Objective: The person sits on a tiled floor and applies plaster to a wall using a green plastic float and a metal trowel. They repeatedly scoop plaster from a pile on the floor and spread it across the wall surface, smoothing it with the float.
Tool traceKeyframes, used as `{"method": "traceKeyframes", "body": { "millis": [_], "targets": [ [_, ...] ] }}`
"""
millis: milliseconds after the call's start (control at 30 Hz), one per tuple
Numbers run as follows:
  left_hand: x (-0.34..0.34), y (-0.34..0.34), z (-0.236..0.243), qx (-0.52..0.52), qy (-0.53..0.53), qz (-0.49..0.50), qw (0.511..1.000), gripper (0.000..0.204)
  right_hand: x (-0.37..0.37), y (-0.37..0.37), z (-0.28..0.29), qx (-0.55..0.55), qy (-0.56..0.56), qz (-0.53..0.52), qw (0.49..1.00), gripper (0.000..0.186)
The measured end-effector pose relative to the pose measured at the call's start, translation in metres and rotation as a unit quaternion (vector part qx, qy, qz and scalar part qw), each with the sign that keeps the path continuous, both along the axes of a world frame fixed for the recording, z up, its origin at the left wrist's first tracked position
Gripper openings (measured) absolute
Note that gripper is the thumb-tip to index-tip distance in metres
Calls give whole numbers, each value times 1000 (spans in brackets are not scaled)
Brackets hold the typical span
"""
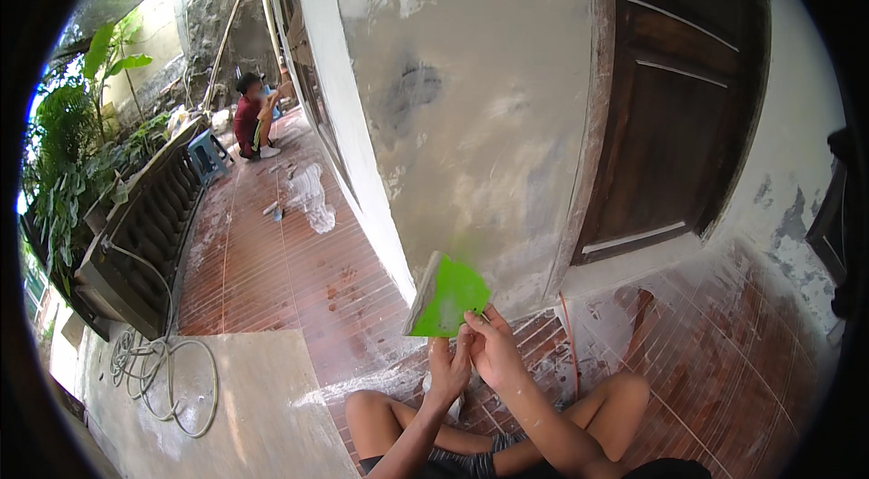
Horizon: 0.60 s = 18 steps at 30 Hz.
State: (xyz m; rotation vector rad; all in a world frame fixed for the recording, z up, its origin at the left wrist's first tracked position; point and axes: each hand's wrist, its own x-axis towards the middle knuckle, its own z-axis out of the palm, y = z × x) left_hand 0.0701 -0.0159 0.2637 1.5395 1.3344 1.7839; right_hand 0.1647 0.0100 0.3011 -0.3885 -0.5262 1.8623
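A bright green flat putty spreader (453,295) is held up in front of the wall's lower corner, with grey-white putty (424,293) smeared along its left edge. My left hand (447,370) grips it from below, its fingers partly hidden behind the sheet. At the lower right edge, my right hand (493,352) is closed with its fingertips on the spreader, close beside the left thumb. Just beyond stands the wall (480,135), coated in patchy grey and beige plaster. Pale specks dot my right forearm.
I sit cross-legged on red tiles (688,388) streaked with white. A dark wooden door (665,108) is at the right. Leftward lie a coiled hose (190,388) and a balustrade (149,234). Farther off, a person (249,121) crouches by a blue stool (210,156).
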Motion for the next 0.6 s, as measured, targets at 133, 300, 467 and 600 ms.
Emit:
{"method": "traceKeyframes", "body": {
  "millis": [133,300,467,600],
  "targets": [
    [11,4,4,2,-75,-5,997,24,20,1,-15,-37,-28,43,998,25],
    [21,3,38,-47,-207,-53,976,19,39,16,-60,35,-74,119,990,28],
    [-7,31,131,187,-273,48,942,33,83,20,-150,-43,-198,137,970,27],
    [-24,44,221,303,-300,-89,900,48,99,7,-212,-110,-277,94,950,22]
  ]
}}
